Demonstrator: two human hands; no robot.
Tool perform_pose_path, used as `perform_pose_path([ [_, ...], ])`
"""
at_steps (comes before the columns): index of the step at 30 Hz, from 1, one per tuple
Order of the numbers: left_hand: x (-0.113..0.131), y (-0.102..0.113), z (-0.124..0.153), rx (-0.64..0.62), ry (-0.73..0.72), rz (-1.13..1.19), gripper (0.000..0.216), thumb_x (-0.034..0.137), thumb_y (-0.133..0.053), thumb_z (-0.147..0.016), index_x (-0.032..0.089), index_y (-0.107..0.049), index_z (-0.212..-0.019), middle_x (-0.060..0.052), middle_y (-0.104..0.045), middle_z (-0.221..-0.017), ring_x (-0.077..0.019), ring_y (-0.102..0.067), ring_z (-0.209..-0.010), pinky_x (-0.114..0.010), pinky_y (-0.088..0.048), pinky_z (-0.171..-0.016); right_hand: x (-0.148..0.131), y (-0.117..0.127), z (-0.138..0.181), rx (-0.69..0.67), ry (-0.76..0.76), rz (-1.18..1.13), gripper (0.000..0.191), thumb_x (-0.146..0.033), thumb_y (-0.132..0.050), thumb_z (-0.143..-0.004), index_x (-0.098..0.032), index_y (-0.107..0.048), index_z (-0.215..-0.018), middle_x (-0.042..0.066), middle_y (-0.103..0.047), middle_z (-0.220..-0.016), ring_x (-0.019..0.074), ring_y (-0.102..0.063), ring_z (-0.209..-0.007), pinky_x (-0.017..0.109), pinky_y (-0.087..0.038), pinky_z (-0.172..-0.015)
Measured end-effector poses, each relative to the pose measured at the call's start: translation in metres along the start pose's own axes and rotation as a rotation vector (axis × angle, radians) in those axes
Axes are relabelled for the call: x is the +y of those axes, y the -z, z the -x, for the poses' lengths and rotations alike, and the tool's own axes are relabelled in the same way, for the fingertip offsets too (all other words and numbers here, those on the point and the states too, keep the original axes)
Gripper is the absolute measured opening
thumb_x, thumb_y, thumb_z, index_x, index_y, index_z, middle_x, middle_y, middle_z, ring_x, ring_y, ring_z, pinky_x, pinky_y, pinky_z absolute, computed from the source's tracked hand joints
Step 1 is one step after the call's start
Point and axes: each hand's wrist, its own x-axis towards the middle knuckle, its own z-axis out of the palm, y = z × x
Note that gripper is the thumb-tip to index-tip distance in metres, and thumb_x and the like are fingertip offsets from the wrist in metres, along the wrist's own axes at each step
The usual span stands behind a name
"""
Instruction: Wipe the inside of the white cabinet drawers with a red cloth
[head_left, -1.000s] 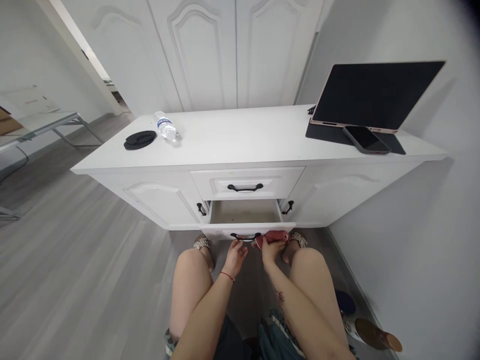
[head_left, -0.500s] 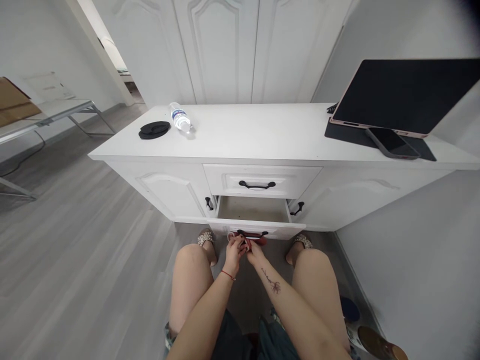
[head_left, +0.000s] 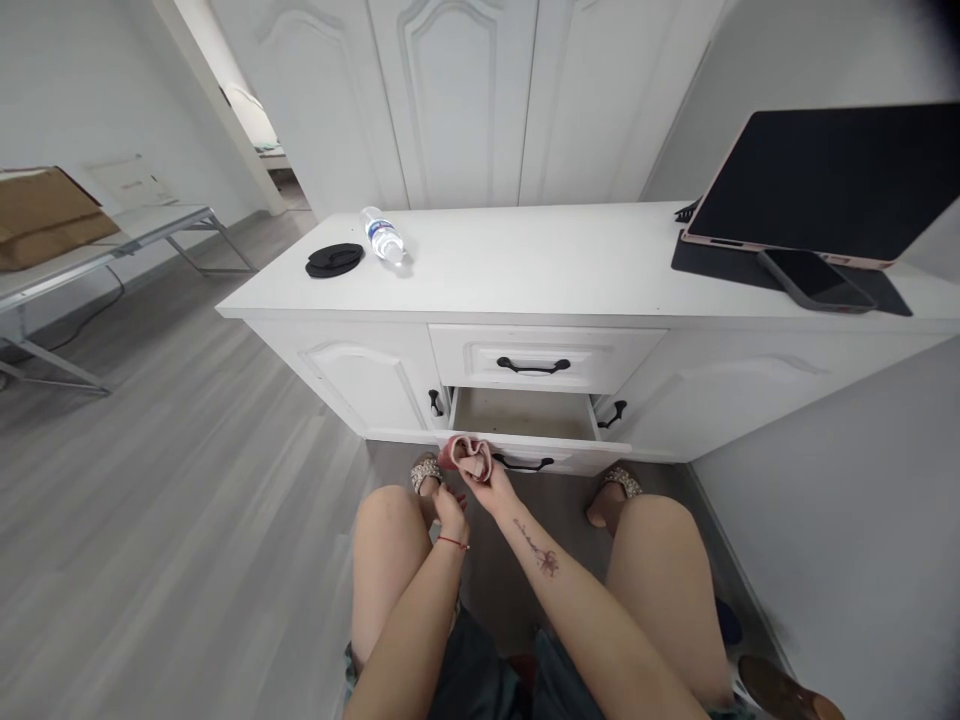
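My right hand (head_left: 491,488) is closed on a reddish-pink piece of cloth (head_left: 452,453) with a pale edge, folded or rolled, perhaps a sock. The cloth is held just in front of the left part of a pulled-out lower drawer (head_left: 574,458) with a black handle. Lower and to the left, my left hand (head_left: 451,510) is apart from the cloth, beside my left knee. Its fingers look loosely extended, with nothing visible in them.
On the white cabinet top (head_left: 525,265) lie a clear plastic bottle (head_left: 385,238), a flat black item (head_left: 334,260), a laptop-like screen (head_left: 832,180) and a phone (head_left: 816,279). A shut drawer (head_left: 547,345) sits above the pulled-out one. A cardboard box (head_left: 52,218) rests on a table at left.
My left hand has let go of the cloth and drawn back down and left. My right hand has raised and turned the cloth towards the drawer's left side. The view has shifted slightly left.
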Motion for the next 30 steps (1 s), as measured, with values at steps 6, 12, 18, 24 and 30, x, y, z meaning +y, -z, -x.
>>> perform_pose_path([
  [6,-0.002,-0.024,0.015,-0.013,0.084,0.020,0.017,0.025,-0.041,-0.093,0.021,-0.052,-0.080,-0.005,-0.057,-0.084,-0.0178,-0.061,-0.086,-0.027,-0.048,-0.077,-0.064,0.009,0.039,-0.047,-0.296,-0.316,0.029,-0.017,-0.052,-0.083,-0.013,-0.055,-0.111,0.014,-0.059,-0.114,0.0150,-0.062,-0.085,0.026,-0.058,-0.063],
  [12,-0.014,-0.050,0.028,-0.122,0.145,0.044,0.019,0.026,-0.044,-0.093,0.020,-0.057,-0.081,-0.012,-0.065,-0.099,-0.0200,-0.063,-0.103,-0.030,-0.048,-0.087,-0.119,0.031,0.069,0.054,-0.356,-0.512,0.043,-0.013,-0.046,-0.083,-0.006,-0.045,-0.125,0.019,-0.051,-0.121,0.0108,-0.062,-0.078,0.021,-0.057,-0.061],
  [18,-0.022,-0.075,0.026,-0.231,0.218,-0.058,0.014,0.013,-0.051,-0.085,0.019,-0.061,-0.077,-0.009,-0.067,-0.084,-0.0194,-0.065,-0.090,-0.032,-0.049,-0.084,-0.166,0.063,0.084,0.050,-0.150,-0.216,0.023,-0.013,-0.046,-0.080,-0.015,-0.056,-0.101,0.010,-0.059,-0.103,0.0153,-0.060,-0.084,0.026,-0.058,-0.062],
  [24,-0.002,-0.090,0.017,-0.281,0.311,-0.231,0.015,0.006,-0.054,-0.082,0.017,-0.062,-0.076,-0.005,-0.062,-0.072,-0.0181,-0.063,-0.076,-0.032,-0.050,-0.083,-0.213,0.084,0.093,0.259,-0.052,-0.226,0.016,-0.024,-0.045,-0.087,-0.018,-0.060,-0.084,0.013,-0.061,-0.101,0.0190,-0.060,-0.084,0.029,-0.055,-0.056],
  [30,0.012,-0.094,0.005,-0.289,0.359,-0.332,0.013,0.003,-0.064,-0.077,0.016,-0.063,-0.079,-0.010,-0.064,-0.079,-0.0225,-0.066,-0.081,-0.033,-0.053,-0.075,-0.240,0.108,0.102,0.355,0.186,-0.132,0.014,-0.023,-0.050,-0.084,-0.022,-0.061,-0.076,0.007,-0.065,-0.088,0.0223,-0.062,-0.086,0.034,-0.055,-0.056],
])
